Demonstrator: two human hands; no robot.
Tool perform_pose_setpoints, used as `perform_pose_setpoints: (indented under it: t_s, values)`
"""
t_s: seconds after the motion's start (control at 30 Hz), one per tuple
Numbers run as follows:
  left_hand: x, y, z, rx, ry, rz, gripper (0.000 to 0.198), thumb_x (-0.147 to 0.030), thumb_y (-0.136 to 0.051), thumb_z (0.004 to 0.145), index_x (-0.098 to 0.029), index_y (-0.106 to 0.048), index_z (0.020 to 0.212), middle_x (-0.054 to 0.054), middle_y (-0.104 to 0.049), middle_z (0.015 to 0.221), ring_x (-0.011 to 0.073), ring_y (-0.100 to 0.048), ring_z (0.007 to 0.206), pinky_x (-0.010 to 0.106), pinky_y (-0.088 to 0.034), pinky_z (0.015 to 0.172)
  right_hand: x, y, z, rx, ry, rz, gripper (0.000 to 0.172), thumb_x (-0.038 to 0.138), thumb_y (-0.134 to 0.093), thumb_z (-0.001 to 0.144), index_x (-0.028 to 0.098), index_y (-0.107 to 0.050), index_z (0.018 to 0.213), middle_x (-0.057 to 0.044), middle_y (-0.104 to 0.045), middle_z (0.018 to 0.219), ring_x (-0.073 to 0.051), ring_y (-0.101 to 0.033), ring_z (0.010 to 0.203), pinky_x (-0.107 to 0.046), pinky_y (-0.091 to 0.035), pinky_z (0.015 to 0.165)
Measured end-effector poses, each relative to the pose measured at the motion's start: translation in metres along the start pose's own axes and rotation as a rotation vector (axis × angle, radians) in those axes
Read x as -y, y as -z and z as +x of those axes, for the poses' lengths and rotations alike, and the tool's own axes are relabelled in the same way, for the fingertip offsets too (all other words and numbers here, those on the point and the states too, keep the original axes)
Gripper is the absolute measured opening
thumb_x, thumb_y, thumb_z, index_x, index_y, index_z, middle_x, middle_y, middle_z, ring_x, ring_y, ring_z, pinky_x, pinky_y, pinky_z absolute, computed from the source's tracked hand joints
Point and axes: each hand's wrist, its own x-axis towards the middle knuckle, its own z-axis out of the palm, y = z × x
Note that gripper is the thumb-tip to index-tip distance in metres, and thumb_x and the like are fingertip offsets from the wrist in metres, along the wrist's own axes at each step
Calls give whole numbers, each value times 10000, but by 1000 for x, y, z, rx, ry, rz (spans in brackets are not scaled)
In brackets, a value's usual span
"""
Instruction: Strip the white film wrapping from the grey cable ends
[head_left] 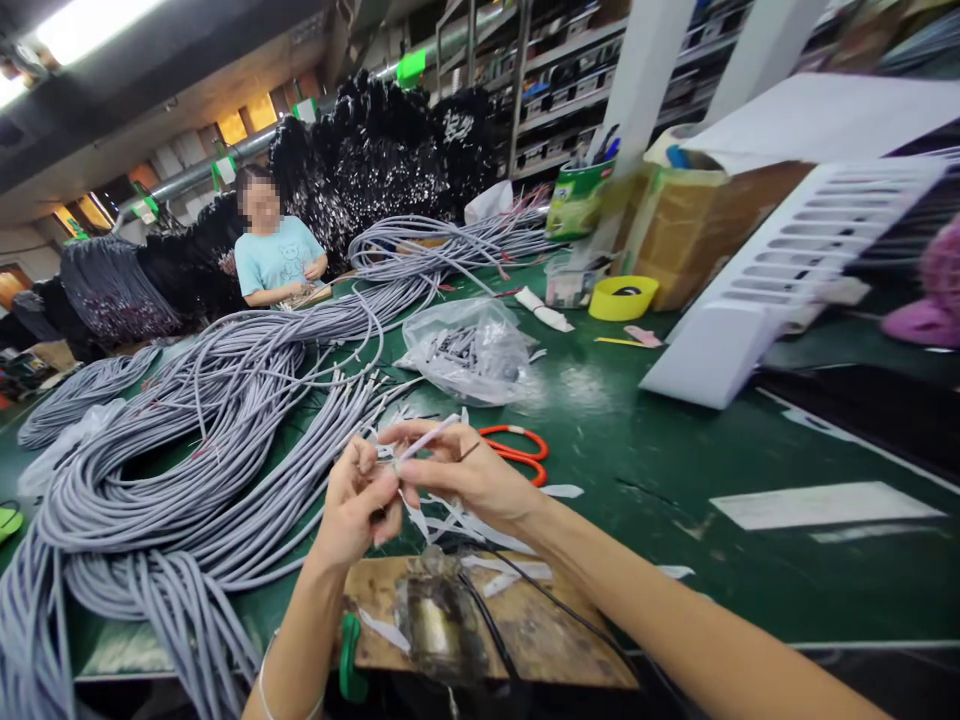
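My left hand (pixel 358 500) and my right hand (pixel 465 470) meet above the front edge of the green table, fingertips pinched close together. A thin pale strip (pixel 427 438) slants up out of my right fingers. Between the fingertips is a tiny piece, mostly covered, that I cannot make out. Just behind my right hand lie scissors with red handles (pixel 536 455). Loose white strips (pixel 465 520) are scattered under both hands. Below them a small metal device (pixel 442 615) sits on a worn wooden board (pixel 540 630).
Grey cables (pixel 225 400) lie in large coiled bundles across the left. Behind my hands is a clear plastic bag (pixel 480 350) of small parts. A yellow tape roll (pixel 622 298), cardboard box (pixel 675 220) and white slotted panel (pixel 795 290) stand right. Across the table sits a co-worker (pixel 277 255).
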Motion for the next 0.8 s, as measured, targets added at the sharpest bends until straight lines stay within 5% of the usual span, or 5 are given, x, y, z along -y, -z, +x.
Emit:
perform_pose_setpoints:
  t_s: [0.13,0.27,0.5,0.73,0.8]
  values:
    - [3,-2,0,-117,12,27,384,-351,-686,707,-224,-361,869,-109,-472,494,-12,-211,291,94,-120,294,-3,2,1,-229,176,-94,205,318,-726,563,162,-593,571,37,-508,464,-91,-469,451,-215,-362,425]
    - [8,-7,3,-265,-21,92,451,-438,-710,653,-145,-533,946,-126,-289,420,-6,-167,322,127,-99,316,-7,-3,-3,-289,322,-318,151,273,-653,651,158,-593,572,-3,-576,542,-99,-485,478,-224,-394,455]
    - [0,-8,9,-635,-124,-95,465,-467,-751,576,-79,-654,814,-120,-233,419,-15,-124,340,139,-71,341,-14,-8,-9,-141,540,-657,153,200,-522,791,152,-570,654,12,-516,537,-80,-418,461,-199,-351,431]
    - [-6,5,12,-734,-139,-195,302,-402,-685,674,-113,-667,758,-81,-389,405,-3,-222,299,131,-144,314,-16,-21,-26,214,783,-785,142,98,-505,787,157,-568,675,14,-546,530,-75,-480,468,-190,-376,455]
    - [-2,5,12,-676,-91,-146,308,-400,-684,666,-113,-690,779,-37,-511,473,16,-327,338,140,-234,332,-19,-22,-29,158,864,-822,115,85,-511,790,160,-578,734,-5,-607,591,-88,-554,527,-193,-412,493]
